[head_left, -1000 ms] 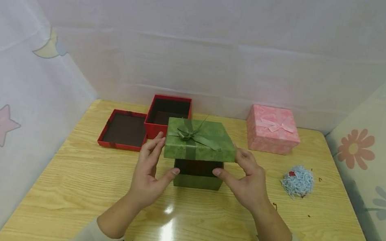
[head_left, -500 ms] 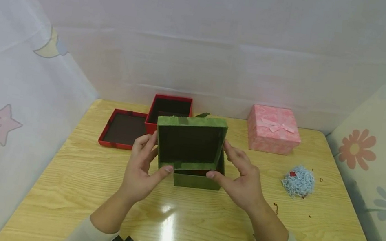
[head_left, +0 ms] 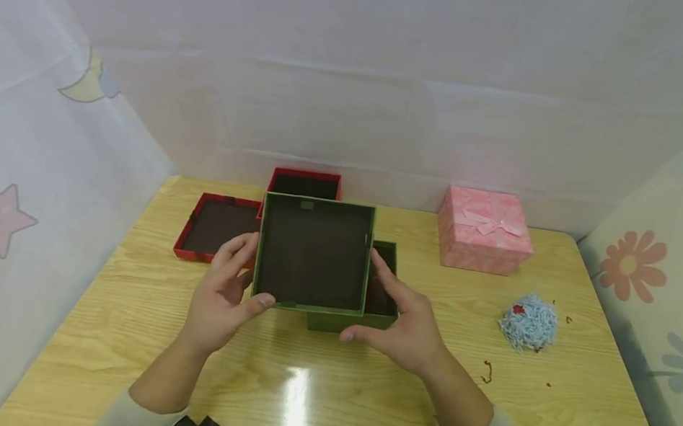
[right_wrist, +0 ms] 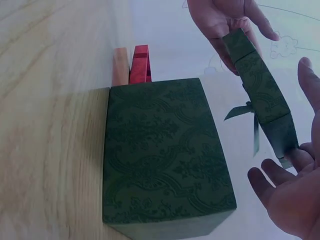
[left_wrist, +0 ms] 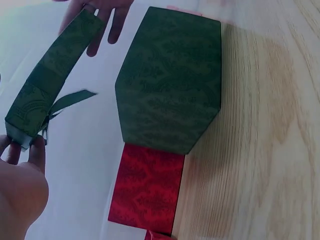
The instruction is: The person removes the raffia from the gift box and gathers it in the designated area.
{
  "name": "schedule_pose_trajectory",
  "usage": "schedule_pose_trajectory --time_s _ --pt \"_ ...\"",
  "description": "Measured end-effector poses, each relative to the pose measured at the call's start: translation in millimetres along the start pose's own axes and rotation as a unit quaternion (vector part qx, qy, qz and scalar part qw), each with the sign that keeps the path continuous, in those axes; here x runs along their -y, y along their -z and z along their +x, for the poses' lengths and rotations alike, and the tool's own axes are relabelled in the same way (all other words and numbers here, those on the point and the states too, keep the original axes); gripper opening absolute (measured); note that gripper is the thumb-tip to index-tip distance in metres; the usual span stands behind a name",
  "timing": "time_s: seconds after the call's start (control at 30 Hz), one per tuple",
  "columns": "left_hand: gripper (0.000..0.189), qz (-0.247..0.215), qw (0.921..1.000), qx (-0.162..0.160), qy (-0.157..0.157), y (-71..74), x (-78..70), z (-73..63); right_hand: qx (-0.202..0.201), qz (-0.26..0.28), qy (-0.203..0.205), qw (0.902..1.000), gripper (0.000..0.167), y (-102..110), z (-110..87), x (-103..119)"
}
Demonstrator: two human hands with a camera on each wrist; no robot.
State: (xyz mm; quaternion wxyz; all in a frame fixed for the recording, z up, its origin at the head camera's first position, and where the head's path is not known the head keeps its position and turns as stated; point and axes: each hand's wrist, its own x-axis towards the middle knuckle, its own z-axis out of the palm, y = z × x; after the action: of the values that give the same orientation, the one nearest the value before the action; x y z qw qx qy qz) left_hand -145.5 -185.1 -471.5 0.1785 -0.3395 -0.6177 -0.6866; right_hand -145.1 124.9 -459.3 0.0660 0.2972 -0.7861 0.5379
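Note:
My left hand (head_left: 217, 305) holds a green gift-box lid (head_left: 314, 256) by its left side, thumb on the lower edge. The lid stands tilted up, its dark inside facing me; in the right wrist view its ribbon bow (right_wrist: 247, 109) hangs off the outer face. My right hand (head_left: 407, 324) touches the lid's right side with extended fingers, its thumb apart below the lid. Behind and below the lid is the uncovered green box (head_left: 326, 322), partly hidden. The left wrist view shows the patterned green box (left_wrist: 170, 80) on the table, apart from the lid.
A red box (head_left: 305, 184), partly hidden, and its upturned lid (head_left: 223, 227) lie at back left. A closed pink gift box (head_left: 486, 230) with a bow stands at back right. Blue shredded paper (head_left: 529, 323) and small brown scraps (head_left: 487, 372) lie on the wooden table (head_left: 169, 320).
The green lid has come off the box, tipped up so its underside faces me, and moved left. Both hands have moved left with it, and the box's dark interior now shows at right.

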Motion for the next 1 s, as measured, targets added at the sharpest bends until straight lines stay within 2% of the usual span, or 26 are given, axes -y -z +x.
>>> schedule_pose_trajectory --time_s 0.23,0.47,0.77,1.0 --pt "0.083 -0.044 0.999 0.01 0.0 15.5 -3.2 -7.3 0.023 0.006 -0.01 0.9997 0.125 -13 4.0 -2" --pt "0.088 -0.054 0.9983 0.006 0.021 28.7 -8.2 -13.3 0.031 0.003 -0.018 0.9994 0.117 -25 6.3 -1" --pt "0.091 -0.034 0.9989 0.004 0.032 43.7 -14.8 -19.1 0.025 -0.004 -0.005 0.9997 0.113 -41 12.5 2" --pt "0.094 -0.013 0.9988 0.007 0.046 52.8 -21.4 -26.1 0.021 -0.018 -0.035 0.999 0.106 -50 14.4 6"
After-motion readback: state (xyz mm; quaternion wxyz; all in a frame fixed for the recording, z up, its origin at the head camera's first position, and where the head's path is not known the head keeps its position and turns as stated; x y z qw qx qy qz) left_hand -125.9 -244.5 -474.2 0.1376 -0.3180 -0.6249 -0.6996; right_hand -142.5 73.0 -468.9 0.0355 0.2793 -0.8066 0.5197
